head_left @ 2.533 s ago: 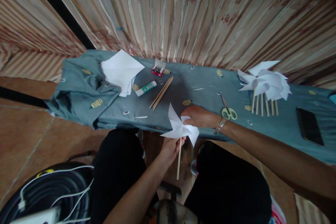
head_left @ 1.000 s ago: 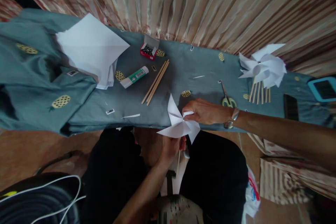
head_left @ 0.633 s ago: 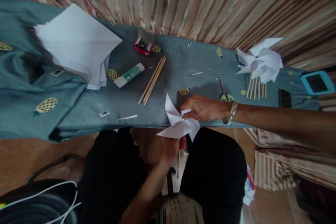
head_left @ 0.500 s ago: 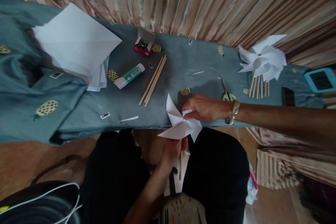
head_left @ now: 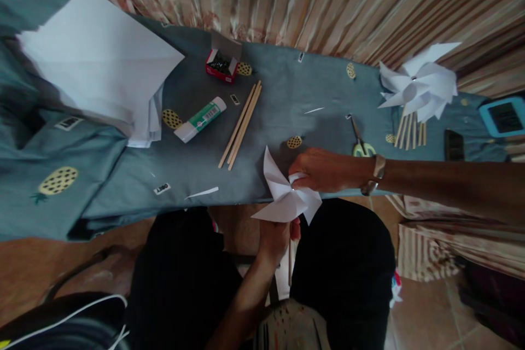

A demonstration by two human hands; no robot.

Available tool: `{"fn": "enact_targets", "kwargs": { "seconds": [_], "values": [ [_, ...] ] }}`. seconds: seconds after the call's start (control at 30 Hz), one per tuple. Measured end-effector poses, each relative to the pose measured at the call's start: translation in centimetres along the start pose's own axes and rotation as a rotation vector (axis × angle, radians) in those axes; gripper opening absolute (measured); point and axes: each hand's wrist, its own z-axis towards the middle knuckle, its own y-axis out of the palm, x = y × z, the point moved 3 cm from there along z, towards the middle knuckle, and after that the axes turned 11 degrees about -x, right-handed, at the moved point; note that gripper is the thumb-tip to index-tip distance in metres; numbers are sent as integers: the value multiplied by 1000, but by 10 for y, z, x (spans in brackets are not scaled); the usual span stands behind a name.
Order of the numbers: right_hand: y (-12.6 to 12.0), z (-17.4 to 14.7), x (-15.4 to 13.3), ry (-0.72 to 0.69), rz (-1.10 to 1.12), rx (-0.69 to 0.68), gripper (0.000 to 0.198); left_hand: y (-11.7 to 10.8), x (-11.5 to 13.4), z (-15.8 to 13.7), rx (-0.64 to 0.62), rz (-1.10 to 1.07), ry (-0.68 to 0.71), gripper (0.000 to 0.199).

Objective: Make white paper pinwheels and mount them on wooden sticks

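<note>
Below frame centre, pinwheel (head_left: pixel 287 197): blades folded; I judge it nearly complete.
Left hand (head_left: pixel 274 238): fingers gripping its stick (head_left: pixel 291 265).
Right hand (head_left: pixel 324 168): fingers pinching one blade (head_left: pixel 298 177).
Upper-right pinwheel bunch (head_left: pixel 422 85): assembled, I judge.
Upper-left paper sheets (head_left: pixel 98 60), upper-centre bare sticks (head_left: pixel 245 126): apparently unused.

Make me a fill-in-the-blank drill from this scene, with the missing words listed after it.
1. The ____ hand supports the white pinwheel from below, while the right hand pinches a blade.
2. A metal bracelet circles the ____ wrist.
3. Beside the glue stick lie ____ loose wooden sticks.
4. The small open box has outer walls coloured mainly ____.

Missing words: left; right; three; red.
</note>
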Motion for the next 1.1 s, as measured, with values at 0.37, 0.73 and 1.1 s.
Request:
{"fn": "enact_targets", "kwargs": {
  "seconds": [0.37, 0.73, 1.1],
  "values": [
    [0, 2, -1, 46, -17, -20, 20, 2, 4, 0, -8, -30, 29, 30],
    [-2, 3, -2, 42, -35, -28, 17, 4, 6, -1, -10, -34, 29, 26],
    [-5, -22, -7, 22, -16, 79, 20, 3, -4, -6, -50, -23, 116, 33]
  ]
}}
